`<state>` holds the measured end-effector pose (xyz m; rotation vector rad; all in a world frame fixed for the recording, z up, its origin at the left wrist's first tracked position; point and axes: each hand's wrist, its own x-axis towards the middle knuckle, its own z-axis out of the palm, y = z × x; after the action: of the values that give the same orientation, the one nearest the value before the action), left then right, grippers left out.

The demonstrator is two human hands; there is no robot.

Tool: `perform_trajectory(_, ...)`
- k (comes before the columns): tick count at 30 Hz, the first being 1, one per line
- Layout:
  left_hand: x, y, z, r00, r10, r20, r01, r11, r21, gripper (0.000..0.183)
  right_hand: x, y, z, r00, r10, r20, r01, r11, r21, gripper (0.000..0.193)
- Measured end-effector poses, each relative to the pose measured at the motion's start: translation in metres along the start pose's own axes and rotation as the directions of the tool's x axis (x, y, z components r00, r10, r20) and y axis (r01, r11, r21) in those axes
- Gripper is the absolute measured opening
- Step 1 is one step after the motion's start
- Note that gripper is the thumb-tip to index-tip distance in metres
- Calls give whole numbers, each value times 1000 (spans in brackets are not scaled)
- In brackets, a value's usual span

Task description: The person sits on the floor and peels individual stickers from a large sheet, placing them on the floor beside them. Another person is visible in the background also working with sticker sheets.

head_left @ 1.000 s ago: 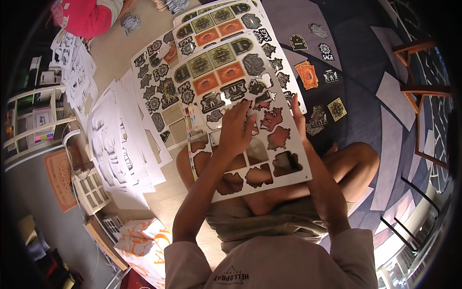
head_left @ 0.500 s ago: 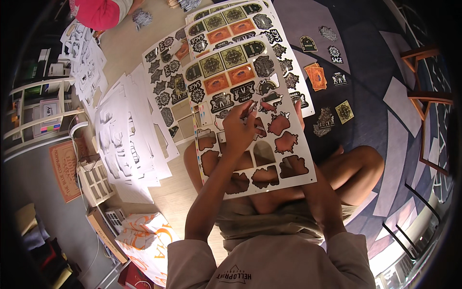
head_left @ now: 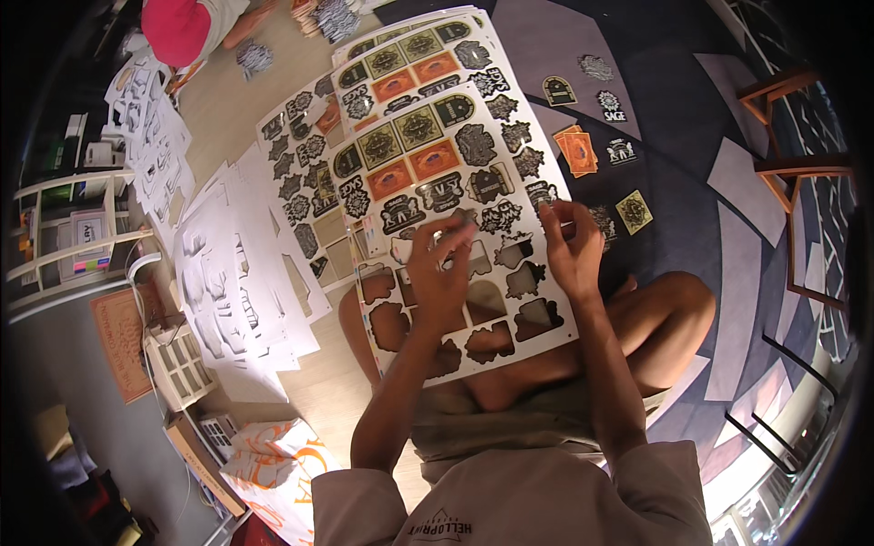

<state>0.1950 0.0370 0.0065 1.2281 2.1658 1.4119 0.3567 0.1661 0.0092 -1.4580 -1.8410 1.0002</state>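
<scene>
A white sticker sheet (head_left: 546,338) lies tilted over my crossed legs. Black, gold and orange stickers fill its upper half, while its lower half has many cut-out holes with my legs showing through. Over the middle of the sheet is my left hand (head_left: 441,273), slightly blurred, thumb and fingers drawn together around a small greyish piece too unclear to name. My right hand (head_left: 575,255) is at the sheet's right edge, above it, with fingertips pinched together. Whatever may be between those fingertips is hidden.
More printed sheets (head_left: 405,41) lie beyond. To the right, loose stickers rest on dark carpet, including an orange stack (head_left: 575,151) and a gold card (head_left: 630,212). White cut-out waste sheets (head_left: 223,282) pile up at left. Another person's pink garment (head_left: 177,29) shows at far left.
My right hand has come from beneath the sheet to above its right edge. The sheet has settled lower and flatter on my legs. My left hand has drawn back slightly.
</scene>
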Motion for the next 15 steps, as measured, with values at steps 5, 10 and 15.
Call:
perform_trajectory(5,-10,31,26,927,343,154,-347,938,0,34,-14,-11,-12,791,214,573,-579,563,589,22)
perform_trajectory(10,-16,41,16,913,315,260,-327,945,5,39,-4,20,-30,876,174,449,-444,652,614,24)
perform_trajectory(15,-14,13,-55,982,101,157,-146,939,311,34,25,45,-93,884,155,441,-410,710,572,33)
